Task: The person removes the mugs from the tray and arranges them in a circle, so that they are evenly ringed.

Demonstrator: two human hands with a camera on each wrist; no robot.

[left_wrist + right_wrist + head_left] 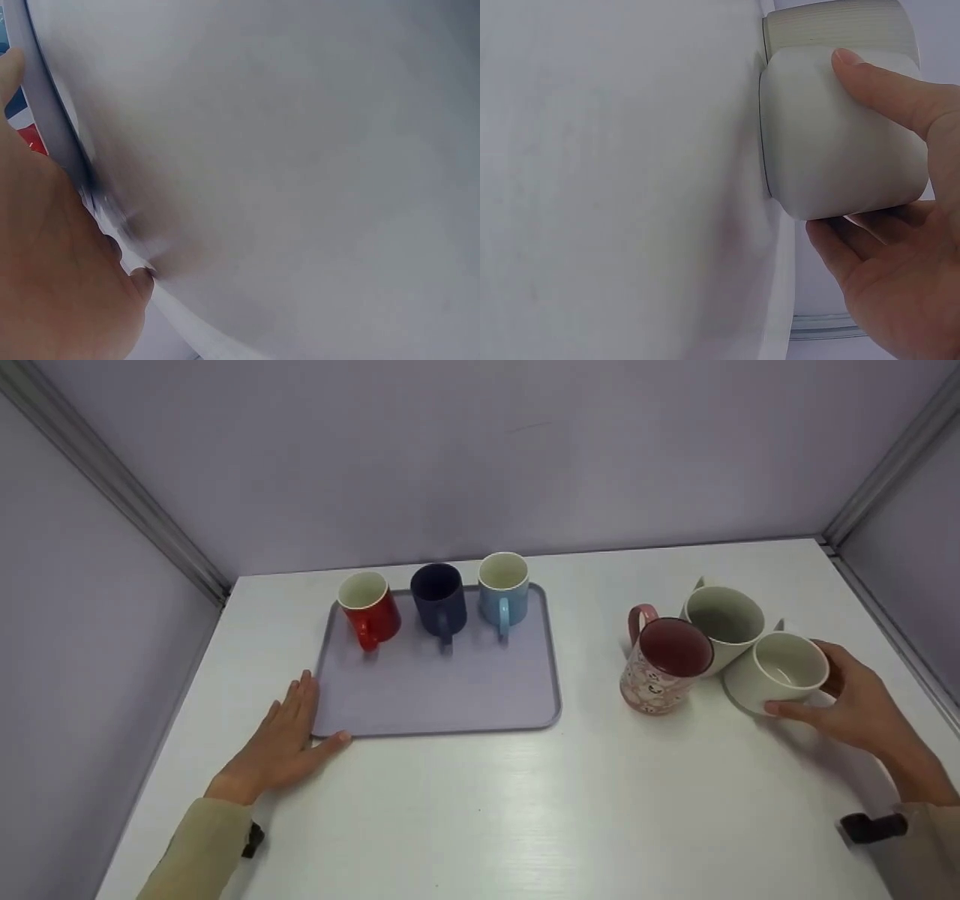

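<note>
White mug point(776, 675) sits gripped between right hand point(862, 703) thumb and fingers, two mugs point(660, 679) beside it; left hand point(281, 742) lies straight-fingered at one tray point(450, 697) bearing three mugs point(439, 607).

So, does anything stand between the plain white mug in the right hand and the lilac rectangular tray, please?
Yes: the pink patterned mug stands between the held mug and the tray; a second white mug stands farther back.
</note>
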